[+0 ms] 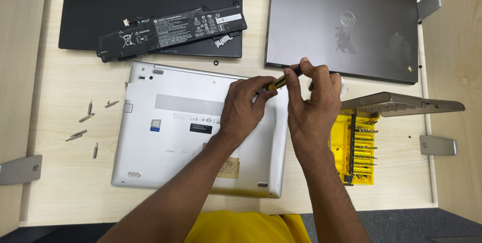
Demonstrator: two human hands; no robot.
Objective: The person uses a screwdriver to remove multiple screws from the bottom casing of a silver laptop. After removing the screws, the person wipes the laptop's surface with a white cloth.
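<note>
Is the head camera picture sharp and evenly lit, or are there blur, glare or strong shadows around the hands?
Head view: sharp overall, with soft, even light. The left hand and right hand, both gripping the yellow-and-black screwdriver, show no visible motion blur. Shadows on the silver laptop are faint. The grey laptop shows dull smudges, no hard glare. The table edges lean slightly from the wide lens.

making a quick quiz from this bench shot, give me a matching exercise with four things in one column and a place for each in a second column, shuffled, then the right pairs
Things:
1. flat black battery
2. loose screwdriver bits
3. yellow bit case
4. yellow-and-black screwdriver

Places:
A. held in both hands, left hand and right hand
B. lying across the closed black laptop
C. on the table, left of the silver laptop
D. right of the silver laptop, partly under a grey panel

Pairs: 1-B, 2-C, 3-D, 4-A
</note>
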